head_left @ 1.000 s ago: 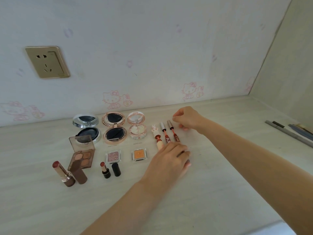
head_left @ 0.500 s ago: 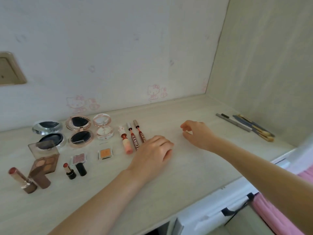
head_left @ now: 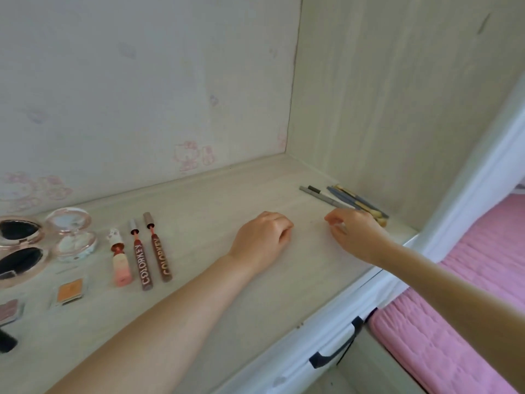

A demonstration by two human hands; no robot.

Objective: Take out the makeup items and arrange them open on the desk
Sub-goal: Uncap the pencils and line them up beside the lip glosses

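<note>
We are reaching our right hand (head_left: pixel 359 237) toward the pencils (head_left: pixel 345 201) lying by the side wall of the desk (head_left: pixel 216 302); its fingers (head_left: pixel 331 220) are loosely curled, just beside the pencils' near ends, and we cannot tell whether they are touching. Our left hand (head_left: pixel 260 240) is resting on the desk, fingers curled under, holding nothing. Left of it the lip glosses (head_left: pixel 150 251) are lying opened, then the open compacts (head_left: pixel 72 237)
</note>
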